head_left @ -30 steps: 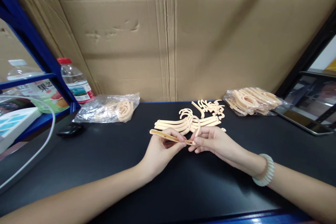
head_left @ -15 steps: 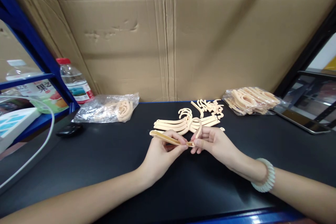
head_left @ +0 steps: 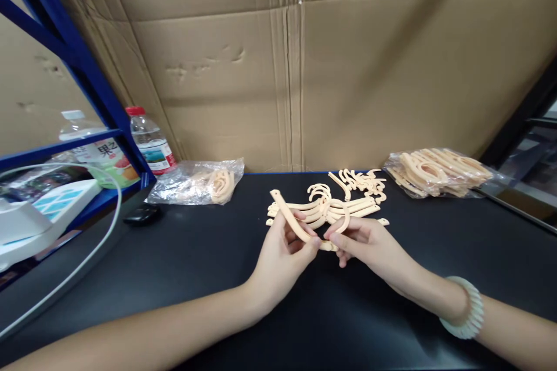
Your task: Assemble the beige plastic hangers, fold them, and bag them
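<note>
Head view: left hand [head_left: 285, 255] pinching beige hanger arm [head_left: 290, 220]; right hand [head_left: 363, 243] pinching curved hanger hook [head_left: 344, 214], hands close together, stacked hanger pieces [head_left: 313, 211] behind on black table [head_left: 209, 255].

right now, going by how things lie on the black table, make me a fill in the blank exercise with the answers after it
A long, curved cream strip is held in the person's ____ hand.
The pale green coiled band circles the person's ____ wrist.
The clear plastic bottle with the blue and red label has a ____ cap.
Behind the black table stands a tall brown sheet made of ____.

Missing words: left; right; red; cardboard.
</note>
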Motion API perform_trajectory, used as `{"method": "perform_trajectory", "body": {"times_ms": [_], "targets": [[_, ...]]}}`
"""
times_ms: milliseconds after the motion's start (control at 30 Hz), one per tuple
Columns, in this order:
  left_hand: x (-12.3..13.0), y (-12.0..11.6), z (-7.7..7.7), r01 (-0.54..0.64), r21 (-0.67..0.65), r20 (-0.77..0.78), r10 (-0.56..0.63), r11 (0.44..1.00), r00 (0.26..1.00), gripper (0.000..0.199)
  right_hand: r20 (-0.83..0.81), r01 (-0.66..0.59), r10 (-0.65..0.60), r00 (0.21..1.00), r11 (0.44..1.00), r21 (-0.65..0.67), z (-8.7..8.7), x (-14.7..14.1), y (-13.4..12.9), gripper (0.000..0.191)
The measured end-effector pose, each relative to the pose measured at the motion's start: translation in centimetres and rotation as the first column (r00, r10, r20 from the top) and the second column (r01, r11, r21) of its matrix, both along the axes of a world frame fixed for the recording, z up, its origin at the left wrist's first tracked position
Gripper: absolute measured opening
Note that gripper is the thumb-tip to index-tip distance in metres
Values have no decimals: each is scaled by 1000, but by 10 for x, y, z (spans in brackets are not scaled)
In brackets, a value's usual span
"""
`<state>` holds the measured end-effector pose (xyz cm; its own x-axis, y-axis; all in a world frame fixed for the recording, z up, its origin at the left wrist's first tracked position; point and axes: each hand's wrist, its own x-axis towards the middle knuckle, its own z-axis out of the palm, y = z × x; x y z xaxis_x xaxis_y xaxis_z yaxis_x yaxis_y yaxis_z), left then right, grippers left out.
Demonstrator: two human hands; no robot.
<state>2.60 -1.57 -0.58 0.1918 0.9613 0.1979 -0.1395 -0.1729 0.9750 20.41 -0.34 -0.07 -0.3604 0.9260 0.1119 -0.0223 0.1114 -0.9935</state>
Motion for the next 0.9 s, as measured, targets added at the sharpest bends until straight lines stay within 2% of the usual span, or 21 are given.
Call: {"method": "perform_trajectory", "body": {"times_ms": [200, 267, 367, 433, 500, 533, 600, 633, 700, 767, 833, 900], "targets": [[2, -3, 0, 140, -44, 2, -140, 989, 990, 26, -15, -31, 31, 999, 999, -34, -4, -1, -1, 28], [2, -2, 0, 150, -61, 22, -149, 987, 989, 27, -16, -36, 36, 999, 998, -46, -2, 1, 1, 27], [0, 0, 1, 100, -97, 26, -98, 990, 995, 27, -3, 1, -1, 1000, 999, -45, 4, 10, 12, 32], [0, 1, 1, 58, -116, 17, -56, 992, 998, 27, -4, 121, -121, 993, 992, 35, 10, 22, 26, 35], [0, 1, 2, 47, -133, 28, -43, 990, 999, 29, -8, 270, -273, 962, 948, 169, 14, 37, 45, 32], [1, 1, 2, 49, -139, 39, -44, 989, 998, 30, 16, 310, -323, 946, 920, 239, 16, 45, 55, 30], [1, 2, 2, 57, -147, 49, -50, 988, 998, 30, 160, 303, -400, 903, 854, 422, 17, 60, 76, 22], [1, 2, 3, 63, -149, 45, -57, 987, 997, 29, 253, 258, -444, 859, 805, 535, 16, 66, 86, 19], [1, 2, 3, 71, -151, 26, -67, 986, 997, 26, 455, 30, -482, 749, 711, 703, 12, 74, 103, 15], [1, 2, 3, 75, -147, 2, -76, 986, 997, 22, 604, -221, -468, 645, 643, 734, 6, 78, 115, 19], [0, 1, 3, 78, -138, -28, -83, 987, 996, 19, 676, -348, -440, 591, 617, 706, -1, 78, 122, 24], [-1, 1, 3, 81, -121, -53, -88, 989, 995, 15, 688, -362, -420, 592, 624, 693, -5, 77, 125, 24]]}}
